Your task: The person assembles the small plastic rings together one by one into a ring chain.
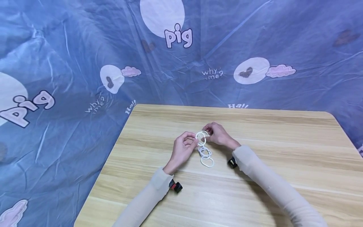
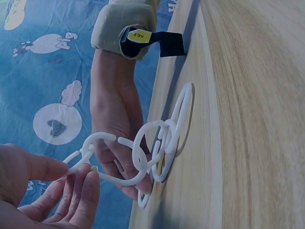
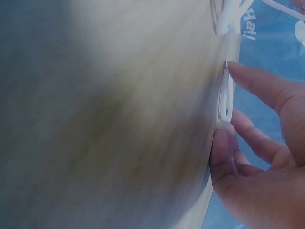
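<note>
My left hand [image 1: 184, 148] pinches a white plastic chain link [image 2: 125, 182] between thumb and fingertips. A gap shows in that link's rim in the left wrist view. More joined white links [image 1: 207, 162] trail from it toward the near side and lie on the table. Just to the right, my right hand [image 1: 217, 134] holds another white link [image 3: 226, 98] by its edges, thumb at one end and a fingertip at the other, close over the tabletop. In the head view this link partly overlaps the one in my left hand.
The wooden table [image 1: 255, 195] stretches out on both sides of the hands. A blue printed cloth [image 1: 181, 78] hangs behind it and along the left. Small black wrist cameras [image 1: 177, 187] sit below both cuffs, close over the tabletop.
</note>
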Available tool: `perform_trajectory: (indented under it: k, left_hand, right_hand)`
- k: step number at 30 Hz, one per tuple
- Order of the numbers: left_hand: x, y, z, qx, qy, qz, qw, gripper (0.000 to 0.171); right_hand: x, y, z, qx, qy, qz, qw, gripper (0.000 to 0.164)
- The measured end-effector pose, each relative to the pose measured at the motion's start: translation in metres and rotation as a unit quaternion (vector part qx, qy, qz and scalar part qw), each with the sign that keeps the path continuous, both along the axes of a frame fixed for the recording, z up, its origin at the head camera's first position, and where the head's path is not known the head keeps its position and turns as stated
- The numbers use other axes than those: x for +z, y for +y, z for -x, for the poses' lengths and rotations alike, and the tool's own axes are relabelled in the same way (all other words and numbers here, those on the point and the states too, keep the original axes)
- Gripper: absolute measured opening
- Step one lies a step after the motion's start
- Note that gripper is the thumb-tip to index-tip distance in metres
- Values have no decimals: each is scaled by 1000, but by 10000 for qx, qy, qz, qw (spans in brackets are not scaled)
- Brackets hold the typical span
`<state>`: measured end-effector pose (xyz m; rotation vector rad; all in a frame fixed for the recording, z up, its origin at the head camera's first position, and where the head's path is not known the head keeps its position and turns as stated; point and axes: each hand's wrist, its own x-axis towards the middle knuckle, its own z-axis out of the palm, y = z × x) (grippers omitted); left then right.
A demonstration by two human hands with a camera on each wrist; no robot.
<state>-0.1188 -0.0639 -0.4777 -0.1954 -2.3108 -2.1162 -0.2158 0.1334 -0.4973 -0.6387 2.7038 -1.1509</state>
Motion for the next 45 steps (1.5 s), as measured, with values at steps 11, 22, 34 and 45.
perform_trajectory:
  k: [11,22,34,45]
  left_hand:
    - [-2,1,0,-51,65,81,9999,24]
    - [-3,2,0,-63,64,118,9999,23]
    - [2,4,3,-143,131,123,9997,25]
    - [7,5,3,-113,116,172,9997,25]
  right_hand:
    - [0,7,-6,235,-176,11,9996,45]
    - [1,15,-12,171,-400,165,9989,31]
    - [6,37,-17,-66,-557,336,9979,18]
    - [14,53,-29,-353,-942,750,9921,27]
